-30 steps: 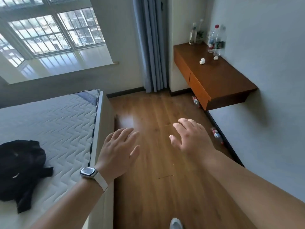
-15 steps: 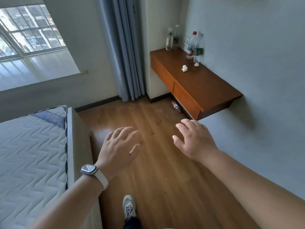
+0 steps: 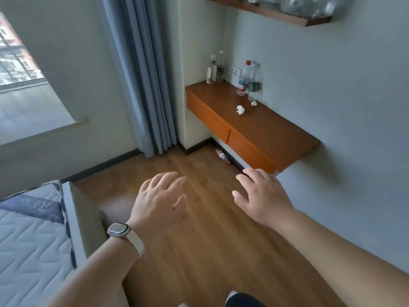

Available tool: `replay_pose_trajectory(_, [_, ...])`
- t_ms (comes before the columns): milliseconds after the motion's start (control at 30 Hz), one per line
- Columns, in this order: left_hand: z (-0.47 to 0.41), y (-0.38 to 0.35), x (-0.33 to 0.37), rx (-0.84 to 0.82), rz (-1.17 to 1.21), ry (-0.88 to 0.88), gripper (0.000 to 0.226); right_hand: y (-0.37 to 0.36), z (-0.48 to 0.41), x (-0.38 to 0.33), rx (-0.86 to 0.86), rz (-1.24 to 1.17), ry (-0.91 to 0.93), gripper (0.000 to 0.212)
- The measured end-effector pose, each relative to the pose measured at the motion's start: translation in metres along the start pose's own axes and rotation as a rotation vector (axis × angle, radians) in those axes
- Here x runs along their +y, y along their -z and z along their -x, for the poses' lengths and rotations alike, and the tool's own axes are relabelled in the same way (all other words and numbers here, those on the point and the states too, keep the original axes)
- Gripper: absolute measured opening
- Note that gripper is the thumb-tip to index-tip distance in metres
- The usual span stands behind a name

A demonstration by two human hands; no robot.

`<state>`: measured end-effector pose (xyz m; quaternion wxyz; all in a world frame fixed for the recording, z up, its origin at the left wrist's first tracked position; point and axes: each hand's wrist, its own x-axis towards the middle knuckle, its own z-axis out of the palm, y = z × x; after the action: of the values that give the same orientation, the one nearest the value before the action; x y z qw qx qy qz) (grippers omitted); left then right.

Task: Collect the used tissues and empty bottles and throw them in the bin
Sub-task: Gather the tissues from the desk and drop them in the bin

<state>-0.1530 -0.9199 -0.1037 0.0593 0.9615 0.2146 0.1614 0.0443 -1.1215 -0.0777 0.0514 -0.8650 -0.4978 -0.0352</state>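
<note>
A wall-mounted wooden desk [image 3: 270, 131] carries two crumpled white tissues, one [image 3: 240, 109] mid-desk and a smaller one [image 3: 254, 103] by the wall. A red-capped bottle [image 3: 244, 79] and a clear bottle [image 3: 254, 82] stand beside them; two more bottles [image 3: 215, 68] stand in the back corner. Another bottle [image 3: 222, 155] lies on the floor under the desk. My left hand [image 3: 160, 200], with a watch on its wrist, and my right hand [image 3: 262, 194] hover empty over the floor, fingers spread, well short of the desk. No bin is in view.
A mattress on a bed frame [image 3: 33, 235] fills the lower left. Grey curtains [image 3: 141, 74] hang beside a window [image 3: 17, 58]. A wooden shelf [image 3: 267, 11] with clear items sits high on the right wall. My shoe [image 3: 241, 300] shows at the bottom edge.
The view has swung right and moved closer to the desk; the bed has slid left and a high shelf has come into sight. Both hands stay empty and spread.
</note>
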Motion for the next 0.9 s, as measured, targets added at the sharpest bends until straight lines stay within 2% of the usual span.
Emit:
replay_pose_trajectory(267, [-0.059, -0.024, -0.030, -0.069, -0.001, -0.030, 0.045, -0.021, -0.071, 0.017, -0.001, -0.040, -0.051, 0.049])
replay_pose_trajectory(433, [-0.125, -0.036, -0.051, -0.084, -0.060, -0.063, 0.045, -0.044, -0.142, 0.041, 0.021, -0.091, -0.058, 0.048])
replay_pose_trajectory(667, [-0.273, -0.060, -0.039, -0.103, -0.060, -0.088, 0.048, -0.035, -0.250, 0.124, 0.051, -0.119, -0.123, 0.047])
replay_pose_trajectory(900, [-0.383, -0.103, -0.014, -0.141, -0.054, -0.151, 0.045, -0.034, -0.310, 0.205, 0.000, -0.073, -0.203, 0.050])
